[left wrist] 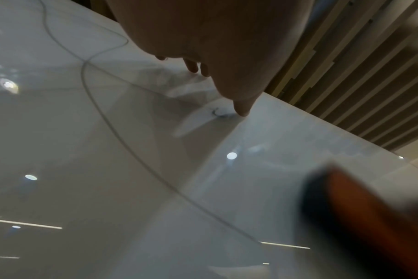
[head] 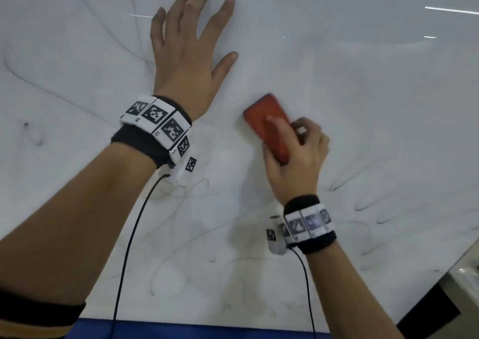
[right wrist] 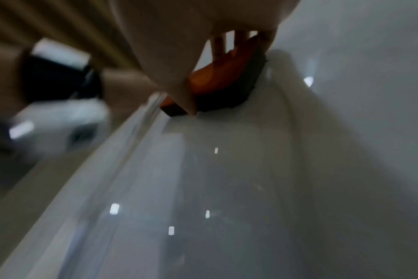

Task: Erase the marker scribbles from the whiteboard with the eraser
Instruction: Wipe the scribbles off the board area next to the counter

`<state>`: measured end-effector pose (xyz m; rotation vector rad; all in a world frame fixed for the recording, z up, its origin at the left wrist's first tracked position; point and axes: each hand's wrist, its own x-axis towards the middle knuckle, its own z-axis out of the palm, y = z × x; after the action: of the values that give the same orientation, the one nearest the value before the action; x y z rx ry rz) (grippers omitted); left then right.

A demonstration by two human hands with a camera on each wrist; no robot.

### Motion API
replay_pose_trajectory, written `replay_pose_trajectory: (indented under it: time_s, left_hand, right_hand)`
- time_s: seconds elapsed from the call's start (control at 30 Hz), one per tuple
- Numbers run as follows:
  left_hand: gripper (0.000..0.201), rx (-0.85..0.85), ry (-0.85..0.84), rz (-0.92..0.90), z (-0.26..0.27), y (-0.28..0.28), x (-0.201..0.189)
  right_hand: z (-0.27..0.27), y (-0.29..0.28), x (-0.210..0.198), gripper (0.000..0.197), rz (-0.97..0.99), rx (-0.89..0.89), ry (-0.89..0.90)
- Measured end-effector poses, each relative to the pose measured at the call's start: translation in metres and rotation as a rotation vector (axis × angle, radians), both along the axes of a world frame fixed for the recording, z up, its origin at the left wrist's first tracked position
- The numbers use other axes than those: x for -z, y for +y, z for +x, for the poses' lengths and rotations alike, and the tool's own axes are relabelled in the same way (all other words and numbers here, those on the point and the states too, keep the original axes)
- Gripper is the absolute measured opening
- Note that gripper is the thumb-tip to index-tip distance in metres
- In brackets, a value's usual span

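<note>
In the head view the left hand [head: 190, 53] lay flat on the whiteboard [head: 363, 79], fingers straight and spread apart, holding nothing. Just to its right, the right hand [head: 295, 157] gripped the orange eraser [head: 267, 121], thumb on its near side and curled fingers on its far side, the eraser pressed against the board near the middle of the picture and blurred at its edges. Thin dark marker scribbles [head: 181, 261] ran in loops over the lower half of the board and along its left part; the patch above and to the right of the eraser looked almost free of lines. Both wrists wore black bands carrying white blocks with square coded tags [head: 158, 121], and a black cable [head: 129, 248] hung from each. Only the left wrist view showed the slatted wooden wall [left wrist: 360, 75] beyond the board's edge, a small dark smudge [left wrist: 218, 113] by the thumb tip, and one long curved marker line [left wrist: 122, 136] crossing the glossy surface; the eraser appeared there as a blurred orange and black shape in the lower right corner. Only the right wrist view showed the eraser's dark felt underside [right wrist: 229, 94] meeting the board, with the thumb along its side and fingers over the top.
</note>
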<state>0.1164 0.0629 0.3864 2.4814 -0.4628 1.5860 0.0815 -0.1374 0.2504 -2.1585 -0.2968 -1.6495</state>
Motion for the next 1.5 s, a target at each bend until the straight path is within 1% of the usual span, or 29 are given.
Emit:
replay_pose_trajectory:
  time_s: [0.07, 0.1, 0.13, 0.17, 0.27, 0.3, 0.33, 0.37, 0.4, 0.53, 0.6, 0.63, 0.67, 0.77, 0.8, 0.83, 0.9, 1.0, 1.03, 1.07, 1.1, 1.13, 1.23, 1.27, 1.3, 1.33, 1.37, 1.43, 1.5]
  left_hand:
    - [0.061, -0.013, 0.007, -0.007, -0.001, 0.001, 0.000]
    - [0.061, -0.020, 0.010, -0.006, -0.001, 0.001, 0.001]
    - [0.061, -0.024, 0.012, -0.002, -0.002, 0.000, 0.000]
    - [0.062, -0.025, 0.015, 0.002, -0.004, 0.000, 0.000]
    - [0.063, -0.017, 0.011, 0.019, -0.005, 0.004, -0.003]
    - [0.063, -0.016, 0.002, 0.032, -0.006, 0.006, -0.003]
    - [0.063, -0.017, -0.008, 0.047, -0.006, 0.009, -0.003]
    - [0.064, -0.020, -0.012, 0.060, -0.005, 0.011, -0.003]
    - [0.064, -0.023, -0.011, 0.068, -0.005, 0.011, -0.003]
    - [0.064, -0.003, 0.004, 0.042, -0.006, 0.005, 0.000]
    - [0.065, 0.011, 0.012, 0.011, -0.007, 0.003, 0.001]
    - [0.065, 0.019, 0.018, -0.001, -0.008, 0.001, 0.001]
    - [0.066, 0.025, 0.023, -0.012, -0.008, -0.001, 0.001]
    - [0.069, 0.030, 0.032, -0.015, -0.010, -0.001, 0.001]
    - [0.070, 0.024, 0.031, -0.006, -0.010, 0.000, 0.001]
    - [0.070, 0.014, 0.028, 0.006, -0.010, 0.002, 0.001]
    - [0.070, -0.001, 0.025, 0.029, -0.009, 0.003, 0.001]
    - [0.070, -0.003, 0.027, 0.027, -0.010, 0.002, 0.002]
    - [0.070, 0.002, 0.034, 0.020, -0.010, 0.001, 0.002]
    - [0.070, 0.004, 0.042, 0.014, -0.010, 0.001, 0.003]
    - [0.070, 0.003, 0.048, 0.011, -0.011, 0.000, 0.004]
    - [0.070, 0.001, 0.049, 0.010, -0.012, -0.001, 0.004]
    - [0.071, -0.006, 0.037, 0.030, -0.014, 0.002, 0.002]
    - [0.071, -0.008, 0.033, 0.047, -0.014, 0.004, 0.001]
    - [0.071, -0.011, 0.032, 0.062, -0.014, 0.006, 0.000]
    - [0.072, -0.012, 0.034, 0.073, -0.012, 0.008, 0.000]
    - [0.071, -0.004, 0.039, 0.074, -0.012, 0.009, 0.001]
    - [0.070, 0.030, 0.041, 0.041, -0.012, 0.009, 0.003]
    - [0.069, 0.070, 0.046, -0.022, -0.012, 0.003, 0.007]
  right_hand:
    - [0.008, -0.013, -0.043, 0.047, 0.148, 0.013, -0.081]
    - [0.010, -0.014, -0.048, 0.047, 0.193, 0.011, -0.090]
    - [0.010, -0.009, -0.040, 0.047, 0.187, 0.007, -0.080]
    - [0.008, -0.002, -0.019, 0.046, 0.123, -0.013, -0.049]
    - [-0.004, 0.010, 0.088, 0.044, -0.307, -0.087, 0.101]
    - [-0.008, 0.006, 0.119, 0.046, -0.408, -0.088, 0.152]
    - [-0.011, -0.001, 0.135, 0.048, -0.451, -0.074, 0.189]
    - [-0.013, -0.010, 0.136, 0.049, -0.448, -0.059, 0.201]
    - [-0.014, -0.019, 0.124, 0.047, -0.399, -0.037, 0.177]
    - [-0.011, -0.061, 0.039, 0.041, 0.114, 0.049, -0.023]
    - [-0.005, -0.064, 0.026, 0.045, 0.304, 0.035, -0.065]
    - [-0.005, -0.057, 0.035, 0.046, 0.301, 0.024, -0.061]
    - [-0.007, -0.047, 0.054, 0.048, 0.232, 0.006, -0.031]
    - [-0.016, -0.029, 0.124, 0.049, -0.141, -0.040, 0.131]
    - [-0.017, -0.033, 0.131, 0.049, -0.233, -0.034, 0.154]
    - [-0.016, -0.039, 0.125, 0.047, -0.274, -0.038, 0.151]
    - [-0.015, -0.049, 0.090, 0.043, -0.213, -0.031, 0.089]
    - [-0.008, -0.068, 0.030, 0.043, 0.094, 0.011, -0.017]
    - [-0.005, -0.069, 0.021, 0.043, 0.204, 0.021, -0.034]
    - [-0.004, -0.063, 0.021, 0.044, 0.259, 0.026, -0.047]
    - [-0.005, -0.054, 0.030, 0.044, 0.232, 0.014, -0.044]
    - [-0.006, -0.044, 0.049, 0.045, 0.115, -0.009, -0.020]
    - [-0.011, -0.028, 0.118, 0.048, -0.450, -0.042, 0.106]
    - [-0.011, -0.034, 0.124, 0.049, -0.549, -0.029, 0.134]
    - [-0.011, -0.042, 0.115, 0.049, -0.565, -0.026, 0.131]
    - [-0.010, -0.049, 0.099, 0.046, -0.508, -0.018, 0.092]
    - [-0.011, -0.055, 0.080, 0.042, -0.384, -0.007, 0.059]
    - [-0.011, -0.072, 0.040, 0.038, -0.064, 0.016, 0.003]
    - [-0.006, -0.078, 0.018, 0.042, 0.221, 0.020, -0.046]
